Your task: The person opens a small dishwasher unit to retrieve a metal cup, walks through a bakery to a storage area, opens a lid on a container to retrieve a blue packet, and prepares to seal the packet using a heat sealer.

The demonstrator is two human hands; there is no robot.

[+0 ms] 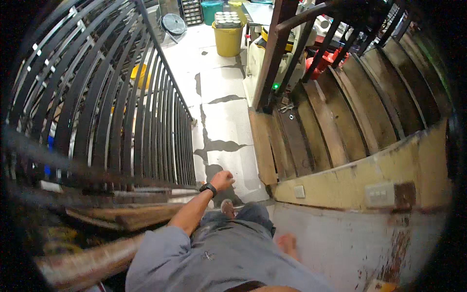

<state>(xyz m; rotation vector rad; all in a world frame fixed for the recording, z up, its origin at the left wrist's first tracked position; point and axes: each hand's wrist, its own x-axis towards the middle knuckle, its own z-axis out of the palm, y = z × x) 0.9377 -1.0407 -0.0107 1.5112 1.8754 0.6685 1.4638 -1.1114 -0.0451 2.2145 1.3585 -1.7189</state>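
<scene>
My left hand (pixel 223 181) reaches forward in front of my body, a black watch (pixel 208 188) on its wrist. Its fingers are loosely bent and slightly apart, with nothing seen in them. The nearest thing to it is the lower end of the black metal railing (pixel 182 141) on the left, and the hand does not appear to touch it. My right hand (pixel 288 245) hangs low beside my right side, smeared by motion, so its fingers cannot be made out. One foot (pixel 227 208) shows below my left hand, on the tiled floor (pixel 226 121).
Wooden stairs (pixel 335 117) with a dark handrail post (pixel 275 58) rise on the right, above a yellowish wall with a white outlet (pixel 299 191). Farther along the passage stands a yellow bucket (pixel 227 43) topped with a pack of cans (pixel 227 19). A round fan (pixel 173 23) is near the railing's far end.
</scene>
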